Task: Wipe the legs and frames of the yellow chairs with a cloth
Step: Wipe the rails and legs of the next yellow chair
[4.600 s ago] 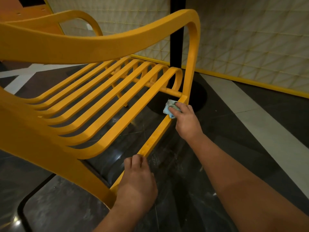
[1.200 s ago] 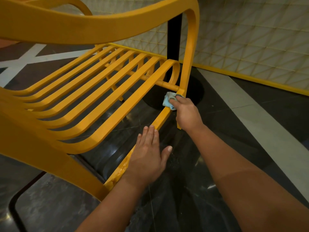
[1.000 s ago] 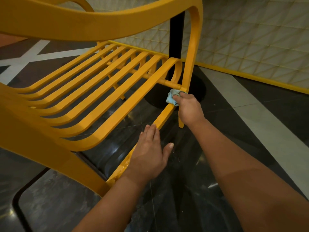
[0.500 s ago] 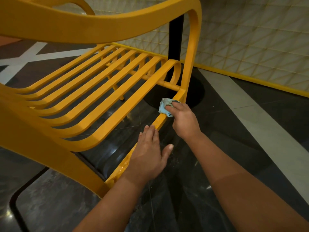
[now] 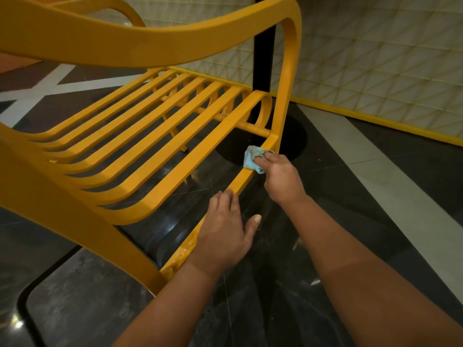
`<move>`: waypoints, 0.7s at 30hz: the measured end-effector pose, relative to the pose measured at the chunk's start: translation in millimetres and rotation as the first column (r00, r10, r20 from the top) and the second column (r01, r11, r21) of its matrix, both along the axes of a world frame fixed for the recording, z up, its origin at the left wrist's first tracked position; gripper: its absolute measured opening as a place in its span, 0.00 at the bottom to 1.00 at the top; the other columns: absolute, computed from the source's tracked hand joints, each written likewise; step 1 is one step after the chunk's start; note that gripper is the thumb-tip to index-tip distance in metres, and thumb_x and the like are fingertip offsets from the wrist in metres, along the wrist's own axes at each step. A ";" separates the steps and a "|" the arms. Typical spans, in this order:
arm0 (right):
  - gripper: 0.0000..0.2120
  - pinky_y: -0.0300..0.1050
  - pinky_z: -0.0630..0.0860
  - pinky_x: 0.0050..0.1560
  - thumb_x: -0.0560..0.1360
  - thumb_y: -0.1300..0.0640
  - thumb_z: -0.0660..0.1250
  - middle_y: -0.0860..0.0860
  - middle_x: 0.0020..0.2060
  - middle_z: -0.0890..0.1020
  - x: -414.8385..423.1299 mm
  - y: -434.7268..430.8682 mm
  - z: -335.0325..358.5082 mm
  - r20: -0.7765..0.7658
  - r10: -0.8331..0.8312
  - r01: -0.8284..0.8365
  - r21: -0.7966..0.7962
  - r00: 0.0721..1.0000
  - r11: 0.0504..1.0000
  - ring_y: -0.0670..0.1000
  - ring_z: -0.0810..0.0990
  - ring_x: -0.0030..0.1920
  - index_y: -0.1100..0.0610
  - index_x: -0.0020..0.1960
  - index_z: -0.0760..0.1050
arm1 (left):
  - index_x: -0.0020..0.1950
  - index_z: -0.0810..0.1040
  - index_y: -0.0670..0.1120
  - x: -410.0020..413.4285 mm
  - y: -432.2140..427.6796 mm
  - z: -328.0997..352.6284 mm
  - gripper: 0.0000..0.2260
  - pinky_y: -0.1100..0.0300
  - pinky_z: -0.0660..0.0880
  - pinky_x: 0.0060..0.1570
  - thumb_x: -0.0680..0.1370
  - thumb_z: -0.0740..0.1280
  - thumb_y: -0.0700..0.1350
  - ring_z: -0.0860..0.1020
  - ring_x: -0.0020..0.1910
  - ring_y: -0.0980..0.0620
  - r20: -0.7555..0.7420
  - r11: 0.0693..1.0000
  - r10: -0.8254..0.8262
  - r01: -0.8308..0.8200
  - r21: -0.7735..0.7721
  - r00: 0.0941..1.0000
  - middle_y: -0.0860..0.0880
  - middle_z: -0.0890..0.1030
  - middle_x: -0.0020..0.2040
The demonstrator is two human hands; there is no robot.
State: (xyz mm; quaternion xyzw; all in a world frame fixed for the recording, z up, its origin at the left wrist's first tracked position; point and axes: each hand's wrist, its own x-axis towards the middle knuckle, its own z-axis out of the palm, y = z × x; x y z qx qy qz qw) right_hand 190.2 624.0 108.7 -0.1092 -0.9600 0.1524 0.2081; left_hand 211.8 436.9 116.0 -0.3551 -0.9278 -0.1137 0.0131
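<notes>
A yellow slatted chair (image 5: 140, 151) fills the left and middle of the view, seen from above its armrest. Its lower side rail (image 5: 240, 179) runs from the near leg up to the far leg. My right hand (image 5: 281, 177) pinches a small light-blue cloth (image 5: 251, 160) and presses it against the far end of that rail, just below the far leg. My left hand (image 5: 225, 234) lies flat on the near half of the same rail, fingers straight and thumb spread.
A black post (image 5: 263, 71) on a round black base stands just behind the chair. A tiled wall (image 5: 375, 58) with a yellow skirting runs along the right. The floor is dark glossy stone with pale bands. A second yellow chair's arm (image 5: 107, 6) shows at the top left.
My right hand slid the cloth a short way down the rail and is now back nearer the far leg. My left hand went from gripping the rail to lying flat on it.
</notes>
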 end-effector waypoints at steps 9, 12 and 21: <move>0.23 0.57 0.73 0.63 0.69 0.69 0.69 0.59 0.61 0.78 2.3 0.3 0.2 -0.025 0.065 -0.064 0.018 0.998 0.998 0.61 0.74 0.63 0.59 0.63 0.77 | 0.76 0.60 0.41 -0.6 0.0 3.5 0.40 0.57 0.65 0.66 0.75 0.38 0.66 0.63 0.68 0.50 -0.055 0.997 -0.002 -0.002 -0.079 0.998 0.46 0.64 0.72; 0.23 0.55 0.68 0.68 0.73 0.67 0.67 0.57 0.65 0.75 -8.1 3.6 6.8 0.035 0.002 -0.003 0.023 0.999 1.000 0.59 0.70 0.67 0.57 0.67 0.74 | 0.76 0.59 0.40 -3.4 -1.8 1.5 0.39 0.57 0.64 0.68 0.76 0.40 0.66 0.62 0.69 0.50 -0.053 0.997 -0.007 0.003 -0.081 0.999 0.45 0.63 0.73; 0.22 0.57 0.75 0.60 0.68 0.69 0.70 0.58 0.58 0.80 5.1 -6.1 1.7 -0.020 0.089 -0.089 0.039 0.996 0.995 0.60 0.76 0.61 0.59 0.62 0.78 | 0.76 0.58 0.39 -1.9 -3.4 -1.4 0.39 0.58 0.60 0.70 0.76 0.39 0.66 0.60 0.70 0.50 -0.033 0.999 -0.017 0.016 -0.047 0.999 0.44 0.62 0.74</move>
